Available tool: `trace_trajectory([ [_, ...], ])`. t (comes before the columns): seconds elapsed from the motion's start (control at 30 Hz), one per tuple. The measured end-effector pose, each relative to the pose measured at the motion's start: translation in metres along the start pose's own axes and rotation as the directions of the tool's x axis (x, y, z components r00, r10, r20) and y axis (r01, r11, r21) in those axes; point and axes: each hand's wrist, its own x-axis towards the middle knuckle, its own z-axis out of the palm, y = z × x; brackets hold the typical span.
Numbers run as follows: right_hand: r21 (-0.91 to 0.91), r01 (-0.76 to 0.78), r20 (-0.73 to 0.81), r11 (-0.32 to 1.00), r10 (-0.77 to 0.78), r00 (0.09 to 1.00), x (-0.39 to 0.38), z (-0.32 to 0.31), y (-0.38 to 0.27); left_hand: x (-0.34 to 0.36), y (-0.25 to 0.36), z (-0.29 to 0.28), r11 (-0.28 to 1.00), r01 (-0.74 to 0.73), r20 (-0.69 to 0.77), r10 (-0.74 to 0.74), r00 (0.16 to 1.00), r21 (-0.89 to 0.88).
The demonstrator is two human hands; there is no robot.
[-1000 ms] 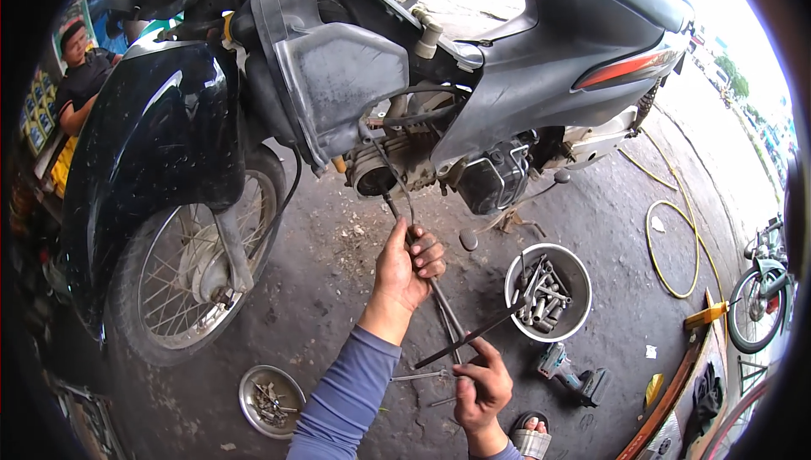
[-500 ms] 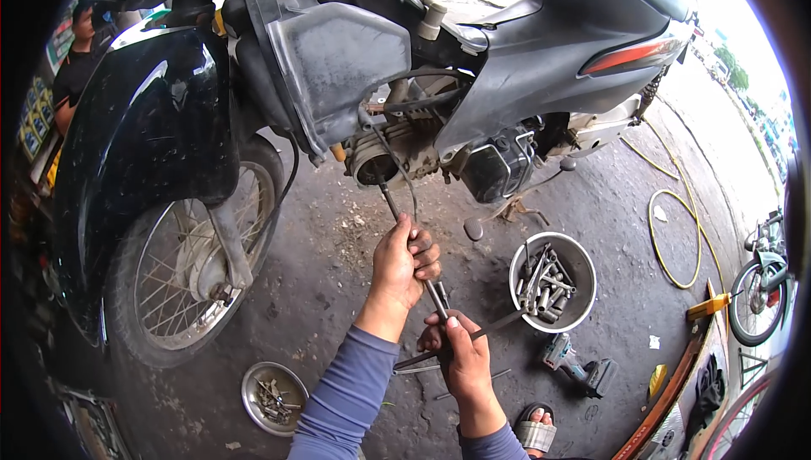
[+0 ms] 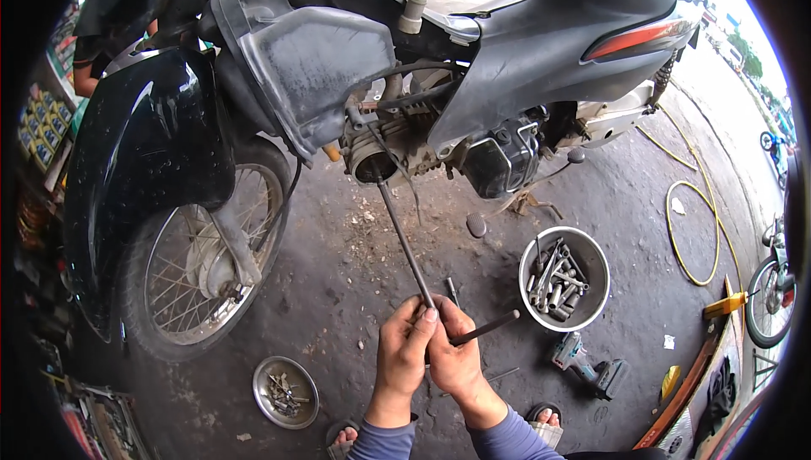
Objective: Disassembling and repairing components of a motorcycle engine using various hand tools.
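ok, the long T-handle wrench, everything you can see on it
The wrench is a long, thin, dark metal rod with a cross handle at its near end. It slants from the hands up and left to the engine, where its far tip meets a round opening. Both hands grip the handle end: the left hand on the shaft, the right hand at the crossbar, whose right arm sticks out free. It hangs above the ground.

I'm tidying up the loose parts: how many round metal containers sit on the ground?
2: a large metal bowl of sockets right of the hands, and a small metal dish of bits lower left. Others may be hidden.
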Motion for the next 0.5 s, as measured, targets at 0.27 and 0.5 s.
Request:
trace_trajectory([
  [0.27, -0.522, 0.135, 0.208, 0.842, -0.027, 0.978, 0.001, -0.002, -0.018, -0.002, -0.047, 0.007, 0.946, -0.037, -0.219, -0.036, 0.975, -0.321],
  [0.5, -0.424, 0.075, 0.135, 0.902, -0.019, 0.991, 0.002, -0.008, -0.021, -0.002, -0.035, 0.008, 0.948, -0.045, -0.246, -0.036, 0.969, -0.316],
])
